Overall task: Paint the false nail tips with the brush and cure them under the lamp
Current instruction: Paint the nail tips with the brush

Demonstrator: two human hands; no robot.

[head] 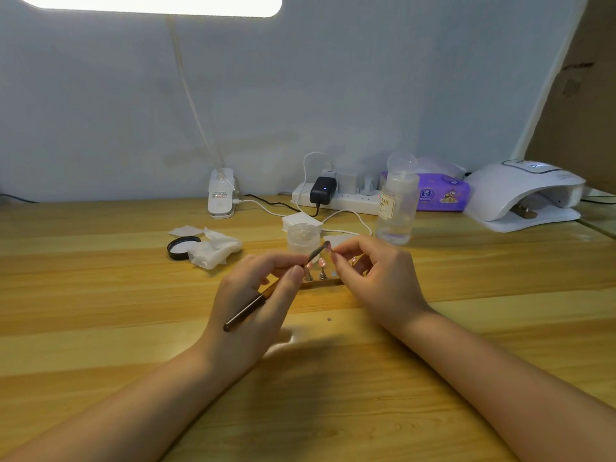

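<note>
I've got both hands over the mid part of the light wood-grain table (pixel 100 328). My left hand (pixel 256 301) holds the long dark-handled nail brush (pixel 266 296), fingers curled round the shaft w/ thumb on top; handle end sticks out toward the near-left, bristle end points up and to the right. My right hand (pixel 373 278) pinches a small pink false nail tip (pixel 331 249) btw thumb and forefinger, and the brush tip meets it there. Just below that, btw the two hands, sits the small wooden holder strip (pixel 321 282) w/ little metal stands carrying more pink nail tips (pixel 322 262); can't tell how many, partly hidden by the fingers.

Behind the hands: a small clear round jar (pixel 303 236), its black lid (pixel 182 247) lying to the left beside a crumpled white tissue (pixel 215 250), and a stack of white square pads (pixel 300 220) just beyond the jar. A tall clear plastic bottle w/ pale label (pixel 398 203) stands right of the jar. Along the far edge: white clip base of a desk light (pixel 221 198), white power strip (pixel 346 200) w/ a black adapter (pixel 322 191) plugged in, purple tissue pack (pixel 443 195). The white domed curing lamp (pixel 523 195) sits at the far-right corner, well apart from the hands, opening facing the near side.
</note>
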